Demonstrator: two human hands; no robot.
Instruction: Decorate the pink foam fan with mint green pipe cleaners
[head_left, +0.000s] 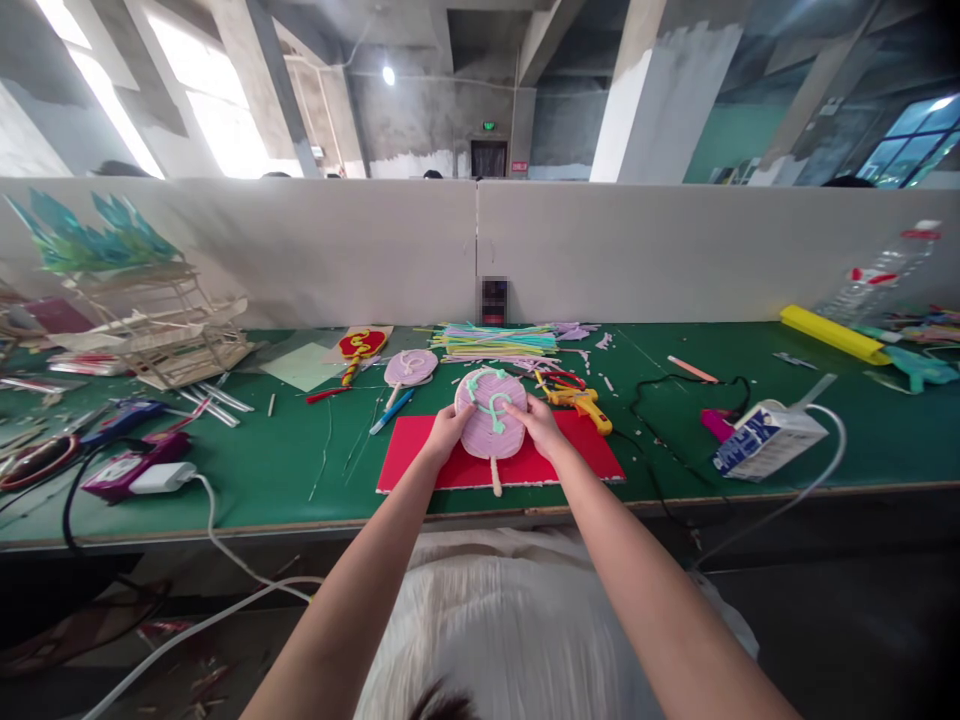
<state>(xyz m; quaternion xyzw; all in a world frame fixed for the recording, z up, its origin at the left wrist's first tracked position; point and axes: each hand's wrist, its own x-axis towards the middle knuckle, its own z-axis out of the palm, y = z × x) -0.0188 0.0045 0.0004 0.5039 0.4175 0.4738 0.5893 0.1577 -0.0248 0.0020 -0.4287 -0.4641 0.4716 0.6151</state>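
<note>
Between my two hands is a round pink fan-shaped craft piece (489, 440) with mint-green curled trim on its face and a short stick handle pointing toward me. My left hand (450, 428) grips its left edge, and my right hand (538, 424) grips its right edge, thumbs on the front. Beneath it a red board (412, 452) lies on the green table. A similar, smaller pink piece (411, 368) with a stick rests beyond, to the left. Beside that lies a blue pen (391, 411). A yellow glue gun (589, 405) lies just past my right hand.
Colored strips (499, 342) are heaped at the back by a divider (337, 250). A red-and-yellow craft piece (360, 346) lies back left. Farther left stands a stick model (157, 320). On the right are a carton (772, 437), a yellow roll (832, 334) and a plastic bottle (885, 270). Power cables cross both sides.
</note>
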